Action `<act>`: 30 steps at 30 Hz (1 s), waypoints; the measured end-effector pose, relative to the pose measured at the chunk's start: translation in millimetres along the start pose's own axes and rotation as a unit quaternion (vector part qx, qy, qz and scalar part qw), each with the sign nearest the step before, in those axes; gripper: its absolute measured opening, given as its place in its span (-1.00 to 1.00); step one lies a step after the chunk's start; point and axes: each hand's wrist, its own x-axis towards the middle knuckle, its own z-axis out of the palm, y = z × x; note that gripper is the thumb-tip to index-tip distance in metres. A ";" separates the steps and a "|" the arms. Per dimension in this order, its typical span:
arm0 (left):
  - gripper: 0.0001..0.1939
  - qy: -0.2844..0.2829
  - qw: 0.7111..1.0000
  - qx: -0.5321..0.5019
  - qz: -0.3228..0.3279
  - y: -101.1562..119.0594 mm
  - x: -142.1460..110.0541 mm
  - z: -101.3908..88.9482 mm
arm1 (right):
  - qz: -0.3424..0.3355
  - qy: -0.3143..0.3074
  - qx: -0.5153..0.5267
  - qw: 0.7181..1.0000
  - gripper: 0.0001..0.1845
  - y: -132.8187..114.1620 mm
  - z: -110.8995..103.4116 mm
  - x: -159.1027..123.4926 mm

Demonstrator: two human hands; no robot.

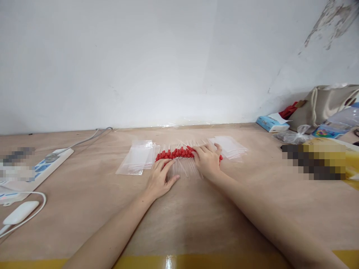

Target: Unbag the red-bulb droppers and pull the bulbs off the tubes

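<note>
While the red pieces (177, 152) lie bunched, the bags (139, 154) seem unfilled. The left hand (159, 177) is loosely spread; whether the right hand (206, 160) grips any is unclear.

Red pieces (176, 152); red-lined bags (228, 147); brown tabletop (179, 220).

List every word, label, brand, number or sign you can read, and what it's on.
No text is readable.
Blue packet: marks too small and blurred.
Power strip: blue markings, too blurred.
Colorful print on plastic package: too small.
Clear bags: no legible lettering.
</note>
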 end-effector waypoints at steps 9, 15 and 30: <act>-0.68 0.044 0.995 0.027 0.082 4.0 1.9 8.6 | -0.120 0.000 0.122 0.985 -0.80 28.2 -27.7 -49.8; -0.83 0.023 0.992 0.041 0.117 6.3 0.8 11.4 | -0.122 -0.032 0.136 0.983 -0.80 19.1 -22.9 -51.3; -0.83 -0.005 0.989 0.061 0.138 8.7 -4.3 9.7 | -0.192 -0.025 0.070 0.979 -0.81 15.3 -23.1 -54.4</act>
